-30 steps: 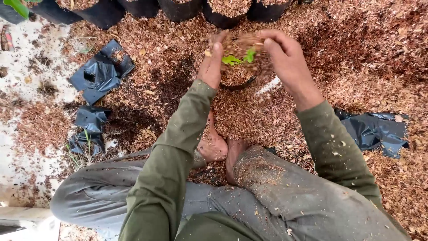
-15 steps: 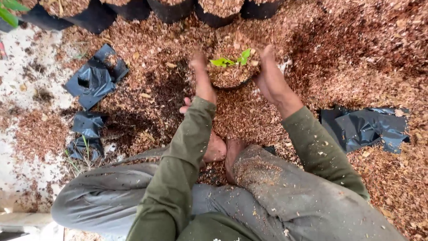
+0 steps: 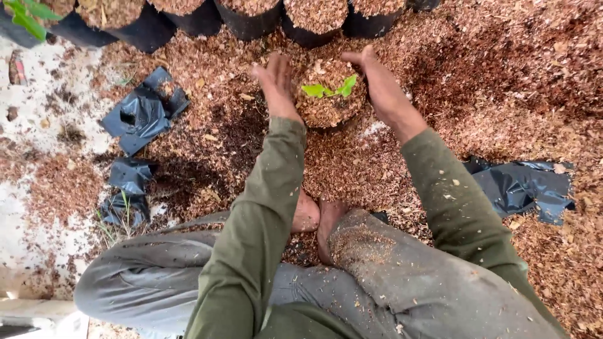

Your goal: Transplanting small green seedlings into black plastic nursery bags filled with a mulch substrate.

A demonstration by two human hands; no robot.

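So there's this small black grow bag (image 3: 331,113) sitting on the ground right in front of the person's bare feet (image 3: 317,220), packed to the brim with reddish-brown sawdust-like mix. A tiny seedling (image 3: 330,89) with two or three bright green leaves pokes out of the middle, more or less upright. The bag's black rim only shows along the near edge; the rest is buried under the loose mix.

Both hands flank it. The left hand (image 3: 276,85) is open, fingers together and flat, palm turned toward the bag's side and just beside it. The right hand (image 3: 377,81) is open too, slightly cupped against the other side. Neither is gripping anything; can't tell if the palms actually touch the bag.

Space-wise: a row of filled black bags (image 3: 251,16) sits just beyond the hands, pretty tight there. Loose mix (image 3: 502,75) spreads wide open to the right. Empty crumpled black bags lie well off to the left (image 3: 141,113) and one at the right (image 3: 534,188).
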